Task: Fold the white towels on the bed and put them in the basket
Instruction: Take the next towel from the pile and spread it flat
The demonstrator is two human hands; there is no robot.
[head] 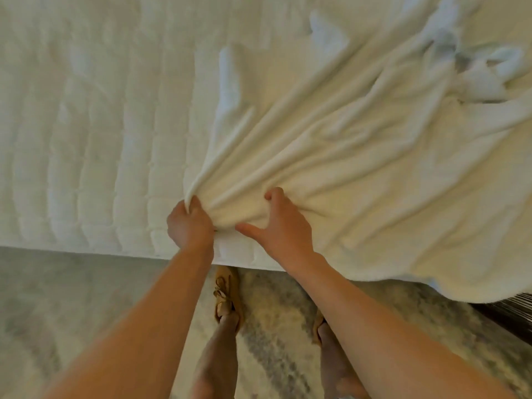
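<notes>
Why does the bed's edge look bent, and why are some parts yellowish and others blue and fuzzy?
Head view: the wide-angle lens bows the bed edge. Same view: light is soft, with no glare; the towel gripped by the left hand looks warm yellow, the crumpled towels far right look bluish and blurriest.

Warm, soft indoor light lies evenly over the bed point(86, 139), turning cooler and bluish on the crumpled towels point(475, 61) at the top right. Shadows are shallow, sitting in the creases of the spread towel point(345, 168); the rug point(57, 298) below looks dimmer. Everything is a little smeared (the forearms point(144, 326) most of all). The wide lens bows the bed's edge and stretches the bottom corners.
</notes>
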